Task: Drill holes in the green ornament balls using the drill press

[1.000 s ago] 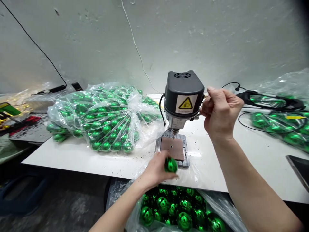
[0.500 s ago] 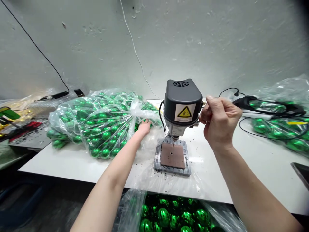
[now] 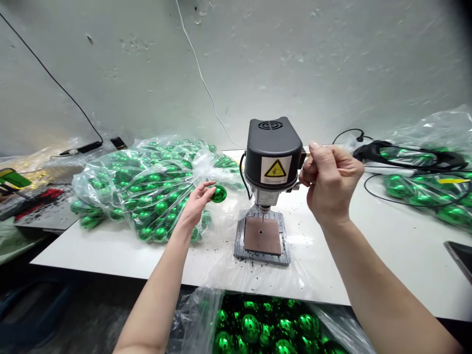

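A shiny green ball [image 3: 219,193] is pinched in the fingertips of my left hand [image 3: 197,202], in front of a clear plastic bag [image 3: 147,189] full of such balls. To its right stands a small bench drill press [image 3: 275,152] with a black housing and a yellow warning label. Under its bit lies a brown square plate [image 3: 261,236] with a small hole, on the grey base [image 3: 282,258]. My right hand [image 3: 328,179] is closed at the drill's right side, around what looks like its feed handle, mostly hidden by the fingers.
Below the table's front edge is an open plastic bag of green balls [image 3: 273,327]. More bagged green balls [image 3: 416,194] and black cables lie at the right, near a dark flat device [image 3: 459,258]. Dark shavings are scattered around the drill base. A second table [image 3: 47,221] stands left.
My left hand has come out of the bag's mouth, moving left and toward me, with a green ball in its fingers. My right hand stays at the drill's side.
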### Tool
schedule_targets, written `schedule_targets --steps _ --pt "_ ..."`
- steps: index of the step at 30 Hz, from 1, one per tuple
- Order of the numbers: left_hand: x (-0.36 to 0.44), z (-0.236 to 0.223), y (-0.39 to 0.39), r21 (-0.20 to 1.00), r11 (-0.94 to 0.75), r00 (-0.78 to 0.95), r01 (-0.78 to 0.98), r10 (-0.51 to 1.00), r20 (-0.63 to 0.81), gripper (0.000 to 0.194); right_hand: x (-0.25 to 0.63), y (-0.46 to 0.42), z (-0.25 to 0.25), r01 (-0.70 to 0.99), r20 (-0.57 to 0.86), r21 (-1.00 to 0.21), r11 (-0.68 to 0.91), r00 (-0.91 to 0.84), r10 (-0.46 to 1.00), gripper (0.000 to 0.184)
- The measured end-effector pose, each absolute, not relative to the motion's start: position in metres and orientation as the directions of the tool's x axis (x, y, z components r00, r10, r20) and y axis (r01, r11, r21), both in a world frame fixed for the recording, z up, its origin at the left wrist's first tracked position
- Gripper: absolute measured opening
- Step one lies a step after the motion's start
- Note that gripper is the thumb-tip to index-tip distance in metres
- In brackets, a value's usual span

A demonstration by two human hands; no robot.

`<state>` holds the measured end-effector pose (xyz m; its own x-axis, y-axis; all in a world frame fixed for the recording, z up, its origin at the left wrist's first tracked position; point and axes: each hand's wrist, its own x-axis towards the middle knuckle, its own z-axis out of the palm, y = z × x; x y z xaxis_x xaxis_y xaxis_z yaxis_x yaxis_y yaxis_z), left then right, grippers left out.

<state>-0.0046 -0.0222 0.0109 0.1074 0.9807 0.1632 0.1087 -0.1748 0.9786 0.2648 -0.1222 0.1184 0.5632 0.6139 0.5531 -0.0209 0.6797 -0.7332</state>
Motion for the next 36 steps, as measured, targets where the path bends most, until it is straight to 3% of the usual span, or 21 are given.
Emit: schedule_targets --steps 4,9,15,19,36 --pt "0.001 0.024 -0.072 0.975 0.027 0.184 -0.221 0.983 0.015 0.054 0.265 -0.121 0.117 0.005 0.565 -0.73 0.683 0.565 0.601 0.049" --pt "0.031 0.004 -0.101 0.908 0.224 0.32 -0.353 0.941 -0.107 0.048 0.266 -0.119 0.117 -0.017 0.561 -0.719 0.694 0.575 0.596 0.047" --pt "0.061 -0.029 -0.119 0.976 0.139 0.231 -0.168 0.968 -0.098 0.066 0.267 -0.116 0.117 0.005 0.598 -0.695 0.719 0.558 0.575 0.045" --pt "0.073 -0.044 -0.119 0.995 0.077 0.235 -0.063 0.97 -0.06 0.066 0.267 -0.114 0.116 0.039 0.628 -0.676 0.736 0.552 0.548 0.048" --pt "0.099 -0.071 -0.101 0.999 0.053 0.211 0.007 0.976 -0.053 0.067 0.268 -0.11 0.113 0.089 0.682 -0.638 0.765 0.526 0.508 0.05"
